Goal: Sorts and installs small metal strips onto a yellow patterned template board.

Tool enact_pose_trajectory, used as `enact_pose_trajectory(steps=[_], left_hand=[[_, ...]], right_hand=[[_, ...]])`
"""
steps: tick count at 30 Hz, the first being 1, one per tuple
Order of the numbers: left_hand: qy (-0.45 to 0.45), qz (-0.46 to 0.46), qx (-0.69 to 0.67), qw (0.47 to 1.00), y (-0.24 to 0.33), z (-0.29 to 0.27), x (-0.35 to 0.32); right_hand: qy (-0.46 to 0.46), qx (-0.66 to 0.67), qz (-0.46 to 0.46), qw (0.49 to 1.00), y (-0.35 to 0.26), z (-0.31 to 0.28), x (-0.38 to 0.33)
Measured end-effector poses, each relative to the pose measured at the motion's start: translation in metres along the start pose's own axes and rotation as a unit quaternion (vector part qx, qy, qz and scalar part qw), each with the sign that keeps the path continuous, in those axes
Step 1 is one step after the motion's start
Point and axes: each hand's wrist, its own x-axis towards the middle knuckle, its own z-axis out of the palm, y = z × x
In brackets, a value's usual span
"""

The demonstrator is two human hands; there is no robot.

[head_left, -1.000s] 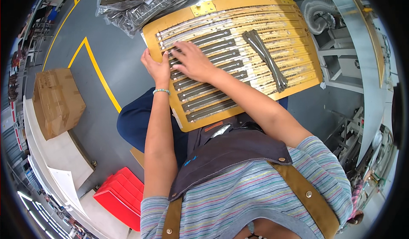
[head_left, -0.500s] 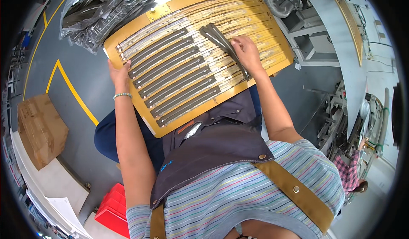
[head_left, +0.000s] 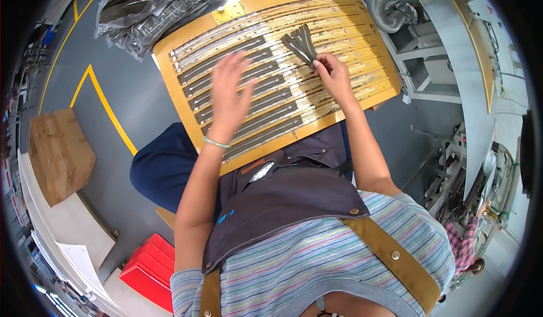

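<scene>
Head view: two hands over a slotted yellow board (head_left: 339,6) propped on the lap.

The right hand (head_left: 335,75) pinches the lower end of a small fan of dark strips (head_left: 300,42), which lies on the board's upper middle. The left hand (head_left: 231,91) hovers spread, fingers open and blurred, seemingly just above the filled rows of dark strips, well left of the fan.

The person wears a short-sleeved, multicoloured striped shirt (head_left: 317,260), a dark apron (head_left: 283,198) with tan straps (head_left: 390,255), navy trousers (head_left: 164,164), and a thin green bracelet (head_left: 216,143).
</scene>
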Motion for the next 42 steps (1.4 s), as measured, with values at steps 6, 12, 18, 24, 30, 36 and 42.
enact_pose_trajectory(steps=[6, 12, 18, 24, 30, 36, 42], left_hand=[[-0.188, -0.093, -0.161, 0.964, 0.035, 0.005, 0.007], [-0.31, -0.289, -0.392, 0.816, -0.011, -0.037, -0.025], [-0.185, -0.396, -0.344, 0.831, -0.063, -0.069, -0.065], [0.043, -0.437, -0.333, 0.834, -0.125, -0.061, -0.049], [0.133, -0.431, -0.105, 0.886, -0.198, -0.033, -0.011], [0.065, -0.437, 0.083, 0.893, -0.185, -0.032, 0.012], [0.071, -0.441, 0.092, 0.89, -0.188, -0.037, 0.011]], right_hand=[[-0.313, 0.106, -0.027, 0.944, -0.083, 0.01, -0.015], [-0.368, 0.13, 0.005, 0.921, -0.078, 0.03, -0.009], [-0.399, 0.196, 0.074, 0.893, -0.05, 0.033, 0.003], [-0.305, 0.175, 0.127, 0.928, -0.02, 0.054, 0.055], [-0.257, 0.128, 0.096, 0.953, -0.033, 0.1, 0.138], [-0.271, 0.108, 0.134, 0.947, -0.017, 0.12, 0.169], [-0.253, 0.122, 0.14, 0.95, -0.016, 0.126, 0.167]])
